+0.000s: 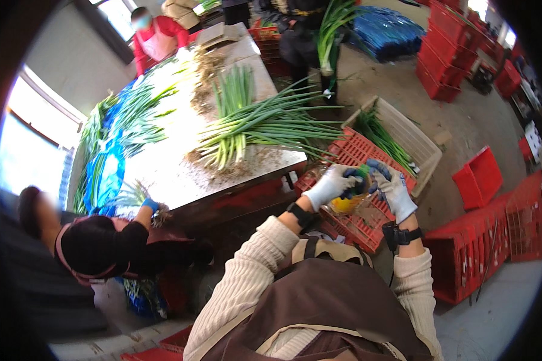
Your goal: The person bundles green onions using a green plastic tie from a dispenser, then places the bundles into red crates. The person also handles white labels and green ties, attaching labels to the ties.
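My left hand [336,182], in a white glove with dark blue fingertips, is raised over a red plastic crate [375,216]. My right hand [394,187], gloved the same way, is a little to the right with fingers bent. A small green thing [364,170] shows between the fingertips; which hand grips it is unclear. Just below the hands is a clear container with yellow on it [344,205], partly hidden. A pile of green onions [253,126] lies crosswise on the metal table, its leaves reaching towards the crates.
More green onions lie in a beige crate [422,144] beyond the red one. Co-workers stand at the table [176,192] on the left and far side; one holds a bunch of green onions [329,40]. Stacked red crates [449,49] and a red bin [478,177] occupy the right.
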`<state>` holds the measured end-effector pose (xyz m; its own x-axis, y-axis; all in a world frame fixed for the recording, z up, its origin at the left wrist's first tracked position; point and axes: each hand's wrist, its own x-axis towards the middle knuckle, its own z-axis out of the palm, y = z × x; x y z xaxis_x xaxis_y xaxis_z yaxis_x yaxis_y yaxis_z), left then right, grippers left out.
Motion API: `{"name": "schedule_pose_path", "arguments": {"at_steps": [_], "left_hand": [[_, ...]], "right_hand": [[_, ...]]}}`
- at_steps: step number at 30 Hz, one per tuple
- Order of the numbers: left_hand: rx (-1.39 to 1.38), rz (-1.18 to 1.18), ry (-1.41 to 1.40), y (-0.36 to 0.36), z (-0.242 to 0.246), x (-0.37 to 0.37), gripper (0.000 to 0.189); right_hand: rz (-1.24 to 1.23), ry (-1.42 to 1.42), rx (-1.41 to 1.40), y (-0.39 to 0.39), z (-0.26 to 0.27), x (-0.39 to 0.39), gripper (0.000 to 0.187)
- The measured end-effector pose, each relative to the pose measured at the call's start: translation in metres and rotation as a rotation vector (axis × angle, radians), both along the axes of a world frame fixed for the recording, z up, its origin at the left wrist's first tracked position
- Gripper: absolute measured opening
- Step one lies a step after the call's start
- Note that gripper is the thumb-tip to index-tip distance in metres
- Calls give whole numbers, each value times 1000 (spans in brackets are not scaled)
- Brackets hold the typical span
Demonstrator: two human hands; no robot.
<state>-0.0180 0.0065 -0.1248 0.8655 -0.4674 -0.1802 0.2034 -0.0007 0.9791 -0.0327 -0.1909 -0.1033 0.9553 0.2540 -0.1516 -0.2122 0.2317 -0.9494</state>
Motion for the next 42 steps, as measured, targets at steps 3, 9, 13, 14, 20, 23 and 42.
{"name": "schedule_pose_path", "arguments": {"at_steps": [3,9,13,14,20,23,42], "left_hand": [[25,74,-133,-4,-3,3,15],[-277,593,173,15,-21,34,14],[-115,780,-109,10,-25,45,25],[-85,769,-187,-1,-24,38,26],[519,282,-1100,-36,4,0,6],[586,137,-1268,-35,8,2,18],[-33,205,-24,8,-3,-36,17]], "right_hand": [[-23,-96,-139,-7,-7,6,24],[-75,-367,-376,-13,-13,-38,17],[208,-482,-611,-13,-10,-77,16],[205,-541,-684,-20,-8,-77,21],[91,-217,-47,-87,13,-21,50],[423,-134,235,-80,4,8,43],[-34,327,372,12,-60,-8,21]]}}
